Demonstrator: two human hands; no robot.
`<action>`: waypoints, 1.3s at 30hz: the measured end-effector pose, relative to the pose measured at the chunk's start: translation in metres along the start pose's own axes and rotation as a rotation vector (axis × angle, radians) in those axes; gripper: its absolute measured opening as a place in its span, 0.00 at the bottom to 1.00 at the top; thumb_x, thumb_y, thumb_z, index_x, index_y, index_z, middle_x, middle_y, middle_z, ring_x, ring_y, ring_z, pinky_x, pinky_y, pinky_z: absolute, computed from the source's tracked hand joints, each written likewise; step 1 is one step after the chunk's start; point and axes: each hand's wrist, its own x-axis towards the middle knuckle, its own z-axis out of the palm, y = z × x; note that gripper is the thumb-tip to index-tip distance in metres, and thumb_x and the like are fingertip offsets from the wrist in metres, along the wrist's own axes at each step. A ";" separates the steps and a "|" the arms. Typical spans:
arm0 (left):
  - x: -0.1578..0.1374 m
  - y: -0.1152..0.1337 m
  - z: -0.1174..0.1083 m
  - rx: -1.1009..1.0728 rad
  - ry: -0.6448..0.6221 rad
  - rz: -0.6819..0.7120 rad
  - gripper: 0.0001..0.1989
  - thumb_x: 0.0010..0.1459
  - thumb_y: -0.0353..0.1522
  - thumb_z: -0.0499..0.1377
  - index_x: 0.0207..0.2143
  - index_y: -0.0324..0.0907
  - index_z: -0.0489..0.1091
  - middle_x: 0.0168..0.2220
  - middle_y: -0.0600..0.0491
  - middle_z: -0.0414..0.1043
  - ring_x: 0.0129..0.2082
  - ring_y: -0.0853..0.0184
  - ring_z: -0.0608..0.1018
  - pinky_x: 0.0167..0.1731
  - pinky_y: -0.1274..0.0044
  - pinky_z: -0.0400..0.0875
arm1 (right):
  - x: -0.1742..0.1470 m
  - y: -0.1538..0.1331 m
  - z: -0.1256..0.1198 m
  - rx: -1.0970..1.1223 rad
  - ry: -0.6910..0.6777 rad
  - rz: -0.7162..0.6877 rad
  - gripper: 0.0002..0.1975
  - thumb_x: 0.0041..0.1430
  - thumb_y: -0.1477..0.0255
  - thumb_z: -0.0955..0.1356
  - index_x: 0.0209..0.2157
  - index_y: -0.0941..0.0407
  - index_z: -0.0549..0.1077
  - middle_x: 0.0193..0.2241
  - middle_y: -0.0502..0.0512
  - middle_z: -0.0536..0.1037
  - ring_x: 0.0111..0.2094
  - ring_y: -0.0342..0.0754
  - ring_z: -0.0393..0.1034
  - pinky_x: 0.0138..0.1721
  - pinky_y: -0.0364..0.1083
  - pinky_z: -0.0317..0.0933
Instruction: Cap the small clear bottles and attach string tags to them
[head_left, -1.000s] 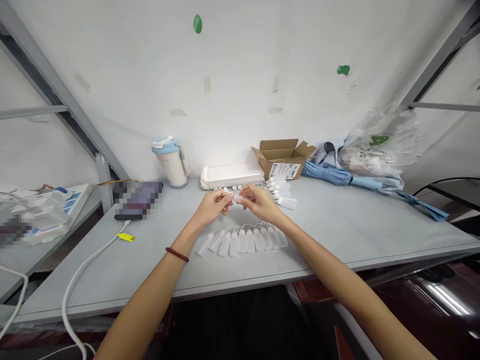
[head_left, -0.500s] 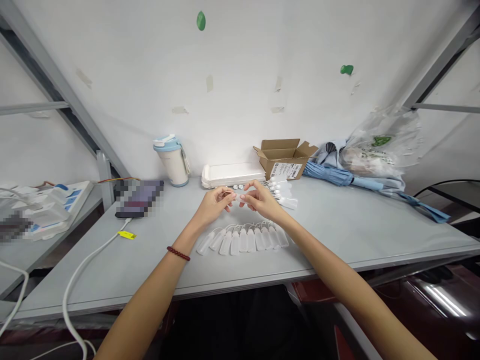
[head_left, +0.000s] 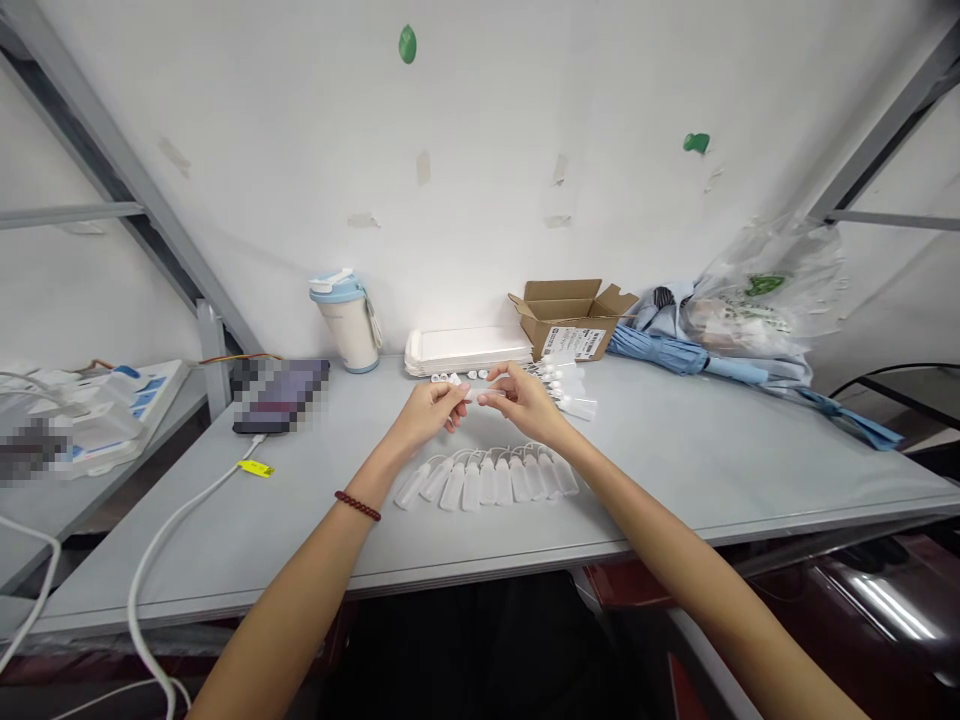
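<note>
My left hand (head_left: 433,408) and my right hand (head_left: 525,402) meet above the table, fingertips almost touching. Between them is a small translucent plastic bottle (head_left: 475,395), largely covered by fingers. The left thumb and forefinger pinch its white end, while the right fingers close round the other end. Closer to me lies a row of similar translucent bottles (head_left: 487,484), each with a thin curved white tube at its top. Several small white caps (head_left: 442,378) sit just beyond my left hand. More clear bottles with white tops (head_left: 577,406) lie in a pile beyond my right hand.
Along the wall stand a cream travel cup (head_left: 349,325), a stack of white trays (head_left: 465,346) and an open cardboard box (head_left: 571,330). A folded blue umbrella (head_left: 667,350) and a plastic bag (head_left: 765,290) lie right. A phone (head_left: 281,396) with a white cable (head_left: 180,515) lies left.
My left fingers have shifted slightly, and a white piece now shows above the left fingertips. White caps behind them have come into sight. The bottle row has not moved.
</note>
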 end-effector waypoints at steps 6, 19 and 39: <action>0.001 0.000 0.000 -0.039 0.043 0.037 0.23 0.52 0.48 0.57 0.19 0.37 0.65 0.17 0.56 0.64 0.16 0.75 0.66 0.18 0.81 0.63 | 0.001 0.000 0.001 -0.039 0.018 -0.016 0.17 0.51 0.61 0.69 0.37 0.55 0.63 0.20 0.43 0.67 0.19 0.40 0.57 0.25 0.41 0.53; -0.002 0.005 0.000 -0.019 0.001 0.116 0.19 0.50 0.45 0.59 0.21 0.38 0.66 0.19 0.56 0.65 0.19 0.73 0.68 0.23 0.79 0.65 | 0.001 -0.005 -0.005 0.084 0.013 0.061 0.13 0.53 0.63 0.66 0.32 0.59 0.70 0.22 0.50 0.71 0.21 0.40 0.60 0.24 0.41 0.54; -0.001 0.002 -0.001 -0.054 -0.017 0.026 0.21 0.52 0.47 0.57 0.22 0.36 0.69 0.22 0.51 0.70 0.20 0.71 0.71 0.24 0.77 0.68 | 0.003 -0.007 -0.005 0.146 0.019 0.085 0.17 0.52 0.59 0.66 0.33 0.59 0.71 0.21 0.50 0.70 0.19 0.39 0.56 0.22 0.41 0.53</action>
